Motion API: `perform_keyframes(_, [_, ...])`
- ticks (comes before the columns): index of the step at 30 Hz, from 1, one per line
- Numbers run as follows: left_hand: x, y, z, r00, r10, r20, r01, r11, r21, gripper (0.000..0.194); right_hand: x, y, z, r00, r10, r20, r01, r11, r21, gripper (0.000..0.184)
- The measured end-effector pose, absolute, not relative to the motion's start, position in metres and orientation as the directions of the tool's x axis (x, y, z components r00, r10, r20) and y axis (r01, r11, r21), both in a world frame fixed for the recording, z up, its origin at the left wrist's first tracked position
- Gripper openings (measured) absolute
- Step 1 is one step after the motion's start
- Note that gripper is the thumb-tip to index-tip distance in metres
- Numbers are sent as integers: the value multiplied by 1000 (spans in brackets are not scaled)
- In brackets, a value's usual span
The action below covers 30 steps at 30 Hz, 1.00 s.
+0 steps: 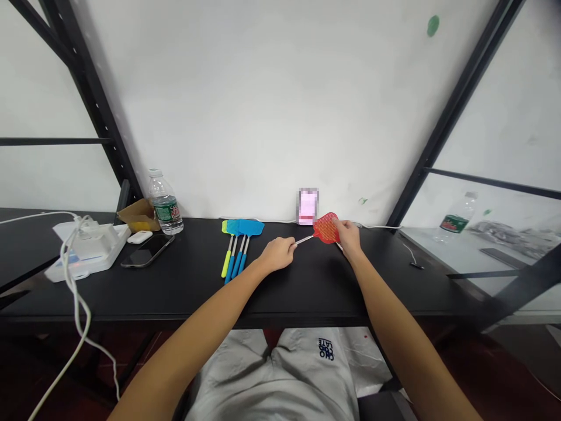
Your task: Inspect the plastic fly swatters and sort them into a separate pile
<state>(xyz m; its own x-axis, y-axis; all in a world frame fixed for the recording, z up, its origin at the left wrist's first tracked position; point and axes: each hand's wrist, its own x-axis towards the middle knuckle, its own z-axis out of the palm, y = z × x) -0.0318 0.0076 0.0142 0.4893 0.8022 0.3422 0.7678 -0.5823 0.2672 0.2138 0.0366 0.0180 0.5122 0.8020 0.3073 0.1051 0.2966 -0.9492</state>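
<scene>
Holding a red swatter (326, 227) right of the blue swatters (250, 227), left hand (277, 254) gripping shaft (304, 239), right hand (349, 236) pinching head (325, 229), a person (280, 380) best avoids bending it.

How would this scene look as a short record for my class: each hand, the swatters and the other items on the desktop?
Left hand: closed around the shaft of the red fly swatter
Right hand: gripping that swatter's perforated head, thumb on its face
Other swatters: three blue fly swatters and one yellow-green fly swatter, side by side, heads overlapping
By the wall: upright phone-shaped object, pixelated
Left end: water bottle, cardboard box, smartphone, white power strip
Surface: black desktop
</scene>
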Motion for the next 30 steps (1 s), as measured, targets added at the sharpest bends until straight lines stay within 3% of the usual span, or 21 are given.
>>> perform_keyframes(3, [-26, 6, 15, 469, 798, 379, 749, -587, 309, 30, 210, 35, 25, 486, 839, 244, -152, 356, -922, 40])
perform_keyframes(5, [-24, 5, 15, 459, 791, 404, 733, -594, 331, 30, 204, 33, 25, 396, 882, 253, -212, 356, -910, 40])
perform_keyframes(10, [-21, 4, 14, 467, 765, 444, 705, -625, 335, 31, 174, 27, 12, 12, 989, 148, -40, 148, -988, 47])
perform_keyframes(14, [-22, 4, 12, 468, 770, 435, 710, -620, 334, 28, 157, 26, 3, -115, 987, 109, 59, 117, -991, 52])
perform_keyframes(30, [-21, 6, 16, 481, 775, 411, 719, -616, 322, 29, 164, 25, 15, 77, 980, 183, -88, 189, -978, 48])
